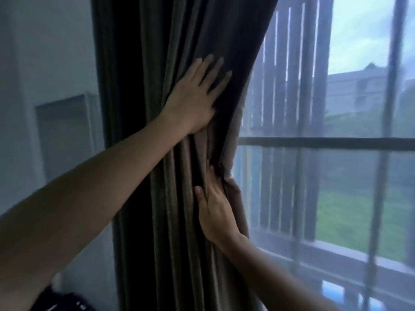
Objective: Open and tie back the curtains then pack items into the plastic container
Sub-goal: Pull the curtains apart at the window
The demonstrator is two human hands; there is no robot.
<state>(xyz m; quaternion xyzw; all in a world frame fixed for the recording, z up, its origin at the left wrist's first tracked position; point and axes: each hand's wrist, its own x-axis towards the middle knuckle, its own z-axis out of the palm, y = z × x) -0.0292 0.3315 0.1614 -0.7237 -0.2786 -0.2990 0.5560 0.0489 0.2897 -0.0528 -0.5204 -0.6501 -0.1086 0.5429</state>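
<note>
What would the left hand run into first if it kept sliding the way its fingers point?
More curtain: the left hand lies flat on it, fingers aimed up and right. Past the curtain's edge comes the window, though depth there is unclear.

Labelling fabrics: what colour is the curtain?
The curtain is plain dark brown, folds lighter taupe; head view shows it.

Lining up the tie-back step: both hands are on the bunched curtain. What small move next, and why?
Probably draw the right hand tighter round the pinched waist, where its fingers vanish into the folds. The left hand presses flat on the curtain above, steadying the bundle, and I cannot make out a tie round it yet.
</note>
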